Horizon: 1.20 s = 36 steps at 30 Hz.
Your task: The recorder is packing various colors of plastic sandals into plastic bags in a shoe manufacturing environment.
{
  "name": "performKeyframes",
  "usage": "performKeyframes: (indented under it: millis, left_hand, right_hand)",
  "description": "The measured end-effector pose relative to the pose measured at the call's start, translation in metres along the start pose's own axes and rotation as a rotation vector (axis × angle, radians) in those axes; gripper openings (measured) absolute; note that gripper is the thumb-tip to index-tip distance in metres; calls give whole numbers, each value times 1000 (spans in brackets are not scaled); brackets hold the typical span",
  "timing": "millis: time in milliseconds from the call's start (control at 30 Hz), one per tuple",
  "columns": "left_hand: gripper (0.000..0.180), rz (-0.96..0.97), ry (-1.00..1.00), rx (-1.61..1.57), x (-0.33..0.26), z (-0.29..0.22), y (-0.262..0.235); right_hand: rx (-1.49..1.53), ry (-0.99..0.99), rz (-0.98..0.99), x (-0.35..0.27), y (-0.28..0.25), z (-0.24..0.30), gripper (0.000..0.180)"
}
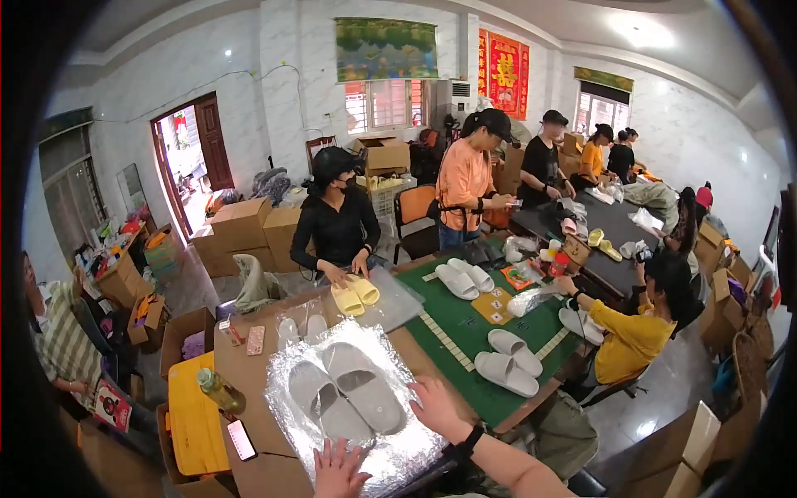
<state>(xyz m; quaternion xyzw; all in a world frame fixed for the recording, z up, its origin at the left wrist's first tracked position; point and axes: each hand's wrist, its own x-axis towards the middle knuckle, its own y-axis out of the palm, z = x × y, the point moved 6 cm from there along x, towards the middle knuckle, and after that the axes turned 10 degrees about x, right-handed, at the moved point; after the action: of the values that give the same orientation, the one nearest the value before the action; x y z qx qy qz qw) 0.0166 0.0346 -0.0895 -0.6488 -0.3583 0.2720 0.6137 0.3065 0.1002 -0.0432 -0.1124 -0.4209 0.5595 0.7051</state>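
A pair of grey slide slippers (367,394) lies side by side on shiny, crinkled clear plastic (286,444) in front of me. My left hand (339,471) rests on the plastic's near edge below the slippers, fingers spread and holding nothing. Just right of the pair, my right hand (437,410) lies on the plastic with its fingers stretched out; a dark band circles that wrist. Whether the slippers are inside the plastic or only on top of it, I cannot tell. Beyond them, a person in black touches yellow slippers (349,300) on a stack of clear bags (394,305).
A green mat (432,357) with tiles and more grey slippers (506,373) is to the right. On the left are a phone (242,440), a green bottle (217,390) and a box with yellow contents (195,415). A person in yellow (631,336) handles plastic-wrapped goods.
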Motion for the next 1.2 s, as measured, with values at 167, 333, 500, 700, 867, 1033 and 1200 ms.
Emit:
performKeyframes:
  millis: [167, 333, 500, 700, 867, 1033, 1200]
  left_hand:
    - [67, 45, -5, 39, -1, -1, -6]
    - [70, 116, -28, -33, -3, -2, -8]
    - [80, 104, -27, 24, -3, 6, -7]
    - [74, 0, -1, 1, 0, 3, 3]
    - [75, 125, -45, 110, -3, 4, 4]
    - [78, -3, -70, 50, -1, 9, 15]
    - [84, -263, -126, -78, -9, 20, 15]
  right_hand:
    - [-9, -204, 243, 0, 30, 76, 53]
    - [-142, -301, 447, -35, 77, 57, 71]
    - [94, -222, 595, -17, 84, 58, 71]
    - [184, -40, 148, 49, 63, 89, 29]
    - [-189, 153, 320, 85, 133, 73, 46]
    - [-246, 152, 349, 91, 153, 61, 51]
    - [-294, 123, 308, 86, 163, 72, 41]
